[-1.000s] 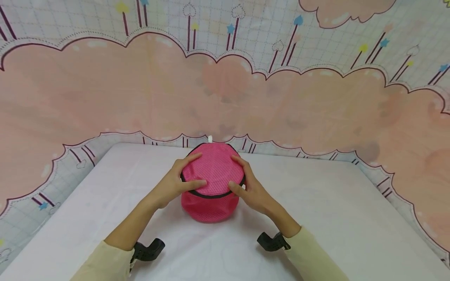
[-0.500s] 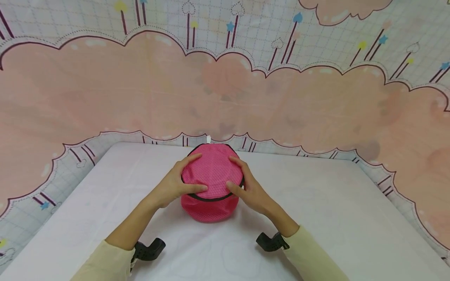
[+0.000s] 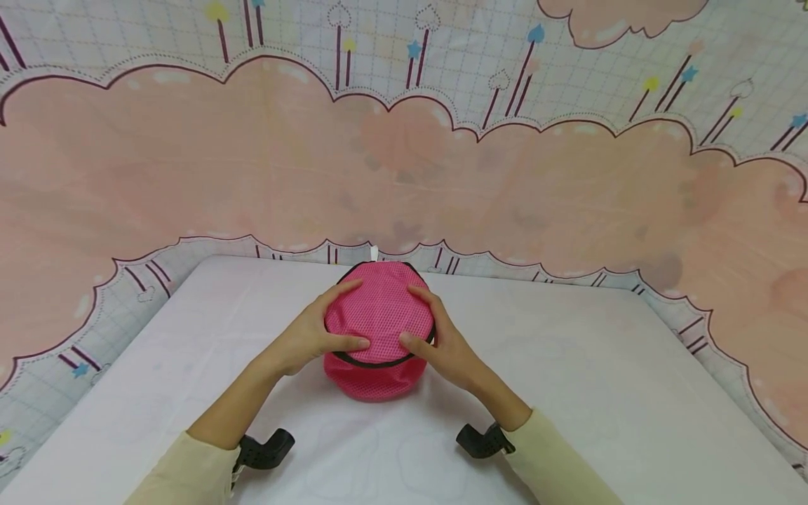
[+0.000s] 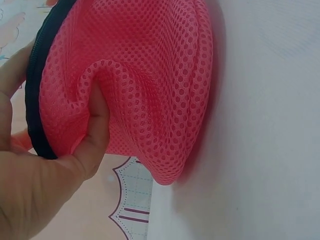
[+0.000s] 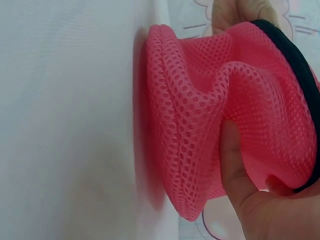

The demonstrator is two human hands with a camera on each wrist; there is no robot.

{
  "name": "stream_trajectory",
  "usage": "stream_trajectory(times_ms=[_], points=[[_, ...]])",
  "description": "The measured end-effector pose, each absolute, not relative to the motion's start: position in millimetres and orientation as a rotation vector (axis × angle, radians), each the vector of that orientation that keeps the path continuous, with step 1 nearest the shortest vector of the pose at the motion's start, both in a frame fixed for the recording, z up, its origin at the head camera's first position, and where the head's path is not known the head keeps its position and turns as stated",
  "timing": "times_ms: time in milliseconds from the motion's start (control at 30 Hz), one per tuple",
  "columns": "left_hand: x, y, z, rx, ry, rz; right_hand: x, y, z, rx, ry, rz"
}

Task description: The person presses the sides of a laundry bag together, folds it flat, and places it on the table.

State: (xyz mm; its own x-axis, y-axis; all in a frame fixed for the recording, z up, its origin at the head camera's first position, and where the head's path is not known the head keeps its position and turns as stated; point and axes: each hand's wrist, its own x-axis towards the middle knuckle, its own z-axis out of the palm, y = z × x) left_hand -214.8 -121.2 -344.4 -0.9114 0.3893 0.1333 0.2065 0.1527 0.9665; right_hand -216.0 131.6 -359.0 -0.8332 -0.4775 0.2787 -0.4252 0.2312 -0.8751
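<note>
Largest of all, we see the cartoon-printed backdrop (image 3: pixel 404 175), which spreads behind everything from ten round to two o'clock. Below it our white-covered worktop (image 3: pixel 568 351) runs toward six o'clock.

The pink mesh bag (image 3: pixel 381 308) is between six and seven o'clock of the head view's centre; its base appears to rest on the worktop, its round top facing up toward us. The side walls are dented where we press them.

Our left hand (image 3: pixel 312 337) grips the bag at its nine o'clock, and our right hand (image 3: pixel 451 351) grips it at three. In each, thumb and forefinger lie on the round top, while the wrist views show a finger pushed into the wall.

Nearer us, a black wrist device (image 3: pixel 267 450) is at the bag's seven o'clock, with another (image 3: pixel 482 442) at five.

A dark band (image 3: pixel 381 364) edges the top, and a small white tab (image 3: pixel 374 253) stands up at twelve.

We judge the step in hand to be steadying or shaping the bag. The next move probably calls for even pressure from nine and three, so the soft walls don't buckle.
</note>
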Motion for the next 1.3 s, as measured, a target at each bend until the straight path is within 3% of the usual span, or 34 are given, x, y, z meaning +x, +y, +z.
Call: stream_trajectory(times_ms=[1300], points=[[-217, -123, -352, 0.518, 2.201, 1.878, -212, 123, -367, -0.799, 2.362, -1.840]])
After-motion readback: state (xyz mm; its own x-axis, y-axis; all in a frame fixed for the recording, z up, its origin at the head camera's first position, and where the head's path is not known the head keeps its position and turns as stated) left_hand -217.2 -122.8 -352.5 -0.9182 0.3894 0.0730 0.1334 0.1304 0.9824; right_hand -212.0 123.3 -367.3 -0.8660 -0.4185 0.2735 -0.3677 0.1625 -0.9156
